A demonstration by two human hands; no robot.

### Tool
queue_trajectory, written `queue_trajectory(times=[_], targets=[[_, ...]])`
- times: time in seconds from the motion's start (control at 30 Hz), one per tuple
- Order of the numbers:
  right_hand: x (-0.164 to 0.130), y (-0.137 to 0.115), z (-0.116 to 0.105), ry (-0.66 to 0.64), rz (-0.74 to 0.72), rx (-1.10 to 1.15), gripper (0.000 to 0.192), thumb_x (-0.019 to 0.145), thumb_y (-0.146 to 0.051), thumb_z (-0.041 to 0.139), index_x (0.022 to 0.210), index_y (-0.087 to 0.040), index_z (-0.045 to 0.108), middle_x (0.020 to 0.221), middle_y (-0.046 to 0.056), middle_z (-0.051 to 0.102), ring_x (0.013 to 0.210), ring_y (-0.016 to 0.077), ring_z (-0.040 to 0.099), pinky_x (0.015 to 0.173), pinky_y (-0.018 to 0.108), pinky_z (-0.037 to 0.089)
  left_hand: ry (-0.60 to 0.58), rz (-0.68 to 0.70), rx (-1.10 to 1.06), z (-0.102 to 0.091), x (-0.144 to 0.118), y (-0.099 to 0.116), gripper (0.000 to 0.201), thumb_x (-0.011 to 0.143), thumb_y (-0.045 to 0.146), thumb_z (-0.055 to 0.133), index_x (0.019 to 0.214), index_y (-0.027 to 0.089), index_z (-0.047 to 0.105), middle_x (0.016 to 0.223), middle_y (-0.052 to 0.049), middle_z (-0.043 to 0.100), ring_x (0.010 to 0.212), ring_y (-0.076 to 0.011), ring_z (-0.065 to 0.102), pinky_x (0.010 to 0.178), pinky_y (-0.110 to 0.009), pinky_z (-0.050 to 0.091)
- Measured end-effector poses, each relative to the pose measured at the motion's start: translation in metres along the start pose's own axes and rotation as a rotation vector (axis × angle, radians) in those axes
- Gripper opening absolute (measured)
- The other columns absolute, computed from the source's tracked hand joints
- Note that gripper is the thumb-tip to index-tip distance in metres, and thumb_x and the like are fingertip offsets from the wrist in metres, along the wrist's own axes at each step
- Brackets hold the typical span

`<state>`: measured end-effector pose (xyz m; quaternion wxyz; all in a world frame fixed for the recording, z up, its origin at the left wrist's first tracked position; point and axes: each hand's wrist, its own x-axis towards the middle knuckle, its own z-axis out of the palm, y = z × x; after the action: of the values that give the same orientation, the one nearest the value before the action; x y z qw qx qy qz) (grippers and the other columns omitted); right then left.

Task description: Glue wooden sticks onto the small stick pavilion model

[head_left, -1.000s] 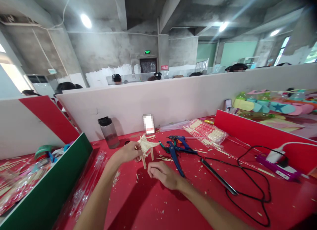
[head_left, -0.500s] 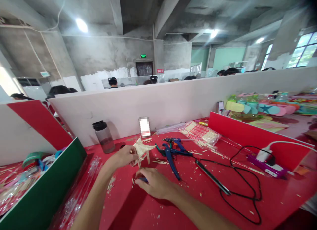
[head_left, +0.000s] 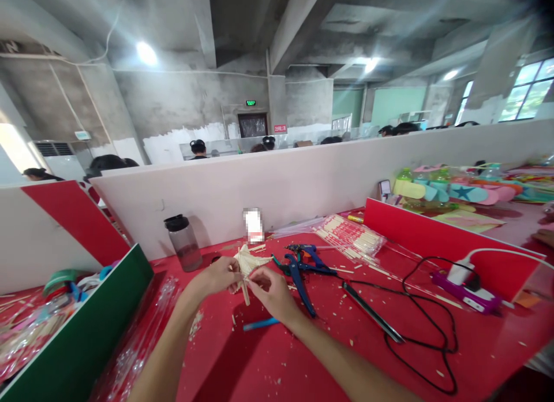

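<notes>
A small stick model (head_left: 249,262) is held just above the red desk (head_left: 268,356), pinched from its left by the left hand (head_left: 219,276). The right hand (head_left: 270,289) is closed on it from the right; one leg points down between them.

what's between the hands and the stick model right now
Nothing visible. The left hand and right hand both grip the stick model directly, above the table.
</notes>
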<state>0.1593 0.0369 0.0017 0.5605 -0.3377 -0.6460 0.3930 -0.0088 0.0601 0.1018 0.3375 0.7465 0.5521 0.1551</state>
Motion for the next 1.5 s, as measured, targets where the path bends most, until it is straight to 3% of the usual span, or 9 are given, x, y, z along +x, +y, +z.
queue_trajectory(times=[0.27, 0.37, 0.47, 0.53, 0.6, 0.77, 1.03, 1.4, 1.5], targets=[[0.004, 0.001, 0.006, 0.045, 0.009, 0.092, 0.017, 0.083, -0.032, 0.066, 0.075, -0.018, 0.061, 0.072, 0.002, 0.068, 0.068, 0.0170, 0.066, 0.063, 0.026, 0.050, -0.057, 0.045, -0.057, -0.015, -0.009, -0.008, 0.031, 0.073, 0.049, 0.063, 0.076, 0.019, 0.057, 0.067, -0.005, 0.071, 0.065, -0.0210, 0.068, 0.064, -0.030, 0.051], [0.004, 0.001, 0.006, 0.058, 0.003, 0.101, 0.016, 0.082, -0.030, 0.067, 0.074, -0.017, 0.061, 0.071, 0.002, 0.068, 0.067, 0.0165, 0.066, 0.062, 0.025, 0.050, 0.138, 0.125, 0.041, -0.024, -0.006, -0.021, 0.028, 0.078, 0.047, 0.058, 0.076, 0.019, 0.057, 0.069, -0.005, 0.070, 0.067, -0.0220, 0.067, 0.067, -0.033, 0.052], [0.004, 0.001, 0.006, 0.053, 0.000, 0.102, 0.015, 0.082, -0.028, 0.068, 0.074, -0.017, 0.062, 0.070, 0.002, 0.068, 0.066, 0.0160, 0.066, 0.061, 0.024, 0.049, 0.322, 0.298, 0.132, -0.026, -0.001, -0.035, 0.027, 0.080, 0.034, 0.057, 0.101, 0.018, 0.062, 0.103, -0.010, 0.073, 0.097, -0.0263, 0.068, 0.087, -0.039, 0.052], [0.004, 0.001, 0.005, 0.048, -0.005, 0.102, 0.014, 0.082, -0.027, 0.067, 0.074, -0.017, 0.062, 0.071, 0.002, 0.068, 0.067, 0.0159, 0.066, 0.061, 0.024, 0.049, 0.290, 0.388, 0.116, -0.023, 0.002, -0.042, 0.044, 0.080, 0.029, 0.060, 0.123, 0.020, 0.059, 0.129, -0.013, 0.066, 0.119, -0.0282, 0.061, 0.100, -0.041, 0.048], [0.004, 0.001, 0.005, 0.045, -0.011, 0.094, 0.013, 0.082, -0.026, 0.067, 0.074, -0.017, 0.063, 0.072, 0.002, 0.068, 0.068, 0.0159, 0.066, 0.062, 0.024, 0.049, 0.220, 0.405, 0.083, -0.019, 0.005, -0.046, 0.051, 0.081, 0.032, 0.062, 0.131, 0.021, 0.057, 0.137, -0.014, 0.062, 0.126, -0.0296, 0.057, 0.104, -0.041, 0.047], [0.005, 0.002, 0.003, 0.033, -0.024, 0.066, 0.011, 0.082, -0.025, 0.066, 0.076, -0.017, 0.063, 0.072, 0.002, 0.067, 0.067, 0.0154, 0.064, 0.063, 0.024, 0.049, 0.196, 0.371, 0.061, -0.014, 0.009, -0.046, 0.049, 0.088, 0.042, 0.057, 0.129, 0.016, 0.061, 0.128, -0.015, 0.068, 0.112, -0.0290, 0.065, 0.096, -0.041, 0.053], [0.011, 0.009, -0.004, 0.041, -0.005, 0.088, 0.012, 0.082, -0.027, 0.068, 0.076, -0.017, 0.064, 0.073, 0.002, 0.068, 0.069, 0.0160, 0.065, 0.065, 0.024, 0.050, 0.299, 0.356, 0.097, -0.010, 0.011, -0.041, 0.054, 0.086, 0.046, 0.059, 0.129, 0.015, 0.063, 0.124, -0.016, 0.070, 0.102, -0.0281, 0.069, 0.092, -0.040, 0.054], [0.006, -0.002, -0.021, 0.022, -0.091, -0.110, 0.009, 0.085, -0.024, 0.064, 0.080, -0.018, 0.068, 0.077, 0.002, 0.071, 0.069, 0.0146, 0.065, 0.065, 0.022, 0.049, 0.355, 0.336, 0.199, -0.007, 0.020, -0.047, 0.050, 0.093, 0.043, 0.050, 0.133, 0.016, 0.060, 0.127, -0.014, 0.070, 0.109, -0.0271, 0.067, 0.096, -0.037, 0.051], [0.003, -0.013, -0.029, 0.018, -0.141, -0.180, 0.008, 0.086, -0.022, 0.063, 0.081, -0.019, 0.068, 0.079, 0.001, 0.072, 0.071, 0.0142, 0.066, 0.066, 0.022, 0.050, 0.437, 0.341, 0.289, -0.010, 0.018, -0.044, 0.046, 0.091, 0.040, 0.052, 0.129, 0.017, 0.063, 0.125, -0.015, 0.070, 0.110, -0.0290, 0.066, 0.096, -0.040, 0.050]])
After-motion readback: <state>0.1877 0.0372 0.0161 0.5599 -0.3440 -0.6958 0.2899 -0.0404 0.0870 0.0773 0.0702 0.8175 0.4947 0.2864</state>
